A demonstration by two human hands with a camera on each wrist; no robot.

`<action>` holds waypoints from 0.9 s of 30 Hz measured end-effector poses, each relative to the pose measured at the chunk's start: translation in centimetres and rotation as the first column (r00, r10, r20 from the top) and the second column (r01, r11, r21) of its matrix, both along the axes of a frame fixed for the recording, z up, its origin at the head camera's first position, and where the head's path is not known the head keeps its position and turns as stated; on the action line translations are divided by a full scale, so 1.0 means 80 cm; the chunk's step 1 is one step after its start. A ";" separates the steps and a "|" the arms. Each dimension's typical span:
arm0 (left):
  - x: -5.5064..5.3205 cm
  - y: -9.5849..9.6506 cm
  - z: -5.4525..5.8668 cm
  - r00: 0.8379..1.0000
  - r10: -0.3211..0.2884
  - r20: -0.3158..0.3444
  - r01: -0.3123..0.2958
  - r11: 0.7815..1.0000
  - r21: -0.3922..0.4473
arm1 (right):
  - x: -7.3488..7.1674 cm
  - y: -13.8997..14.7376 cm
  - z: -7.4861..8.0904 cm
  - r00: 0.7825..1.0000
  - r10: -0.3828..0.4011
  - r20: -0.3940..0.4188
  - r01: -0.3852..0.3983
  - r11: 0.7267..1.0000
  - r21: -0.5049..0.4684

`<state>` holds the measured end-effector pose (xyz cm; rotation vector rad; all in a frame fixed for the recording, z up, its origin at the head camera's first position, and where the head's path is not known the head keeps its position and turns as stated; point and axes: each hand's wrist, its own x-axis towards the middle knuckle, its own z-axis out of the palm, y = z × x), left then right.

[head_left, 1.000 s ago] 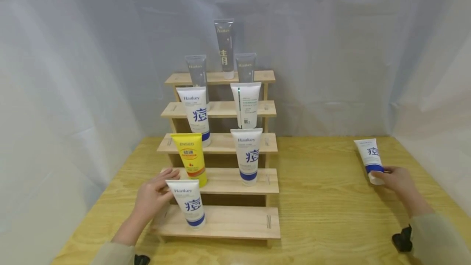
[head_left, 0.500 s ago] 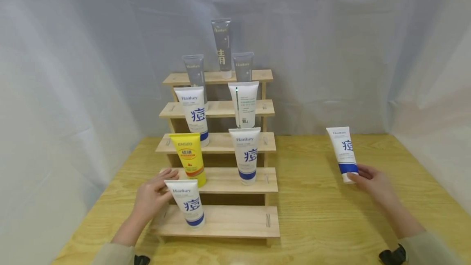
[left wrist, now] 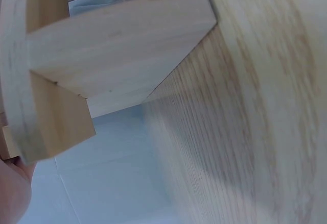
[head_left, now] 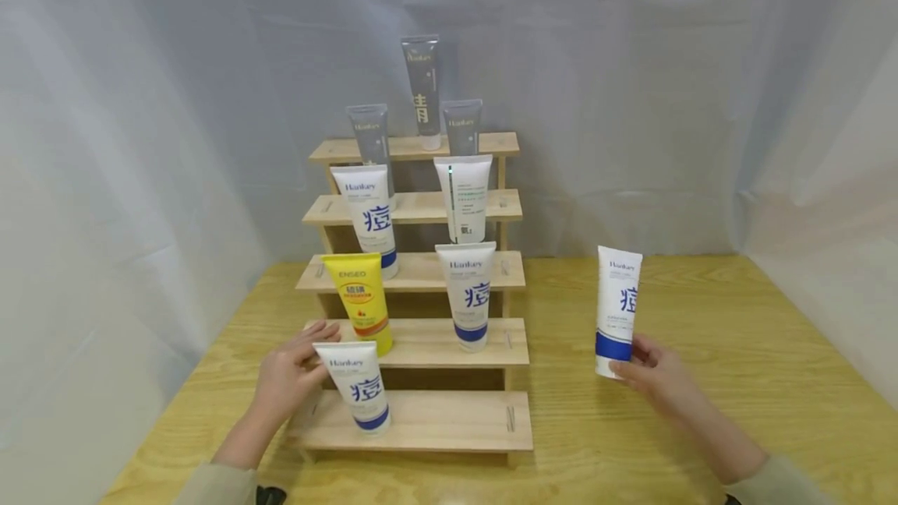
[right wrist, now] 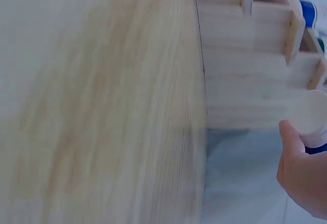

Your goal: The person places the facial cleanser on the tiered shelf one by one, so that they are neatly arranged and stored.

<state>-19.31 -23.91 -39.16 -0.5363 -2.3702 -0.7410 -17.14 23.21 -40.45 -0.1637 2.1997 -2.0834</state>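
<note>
My right hand (head_left: pixel 655 376) holds a white squeeze tube (head_left: pixel 617 310) with a blue band by its cap end, upright in the air right of the stand. In the right wrist view, the thumb lies against the tube's white cap (right wrist: pixel 309 114). My left hand (head_left: pixel 288 372) holds the left end of a lower shelf of the stepped wooden stand (head_left: pixel 449 423), fingers on top. The thumb's tip is partly hidden behind a white tube (head_left: pixel 356 388) on the bottom step. A yellow tube (head_left: pixel 359 302) stands just right of those fingers.
Higher steps carry another white-blue tube (head_left: pixel 471 298), a white tube with green print (head_left: pixel 464 197), and several grey tubes, one at the top (head_left: pixel 423 92). The stand sits on a wooden table (head_left: pixel 561 427). A pale curtain (head_left: pixel 631 100) hangs behind and at both sides.
My right hand has carried its white tube leftward toward the stand, and the tube has turned from tilted to nearly upright. My left hand stays at the shelf end.
</note>
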 end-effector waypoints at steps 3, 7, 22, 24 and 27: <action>0.000 0.000 0.000 1.000 0.001 0.001 -0.001 1.000 0.001 | 0.006 -0.017 0.000 0.999 0.023 -0.033 -0.021 0.999 0.050; -0.001 -0.001 -0.002 1.000 0.006 -0.003 -0.006 1.000 -0.004 | 0.016 -0.041 0.001 0.996 0.031 -0.080 -0.025 0.997 0.077; -0.001 -0.001 -0.002 1.000 -0.006 -0.013 0.006 1.000 -0.001 | 0.037 -0.113 0.002 0.956 0.146 -0.256 -0.133 0.989 0.068; 0.000 0.000 -0.002 1.000 -0.007 -0.011 0.007 1.000 0.002 | 0.038 -0.123 0.001 0.955 0.154 -0.255 -0.137 0.987 0.081; 0.000 0.001 -0.002 1.000 -0.010 -0.015 0.010 1.000 0.004 | 0.040 -0.138 -0.001 0.960 0.147 -0.239 -0.123 0.986 0.111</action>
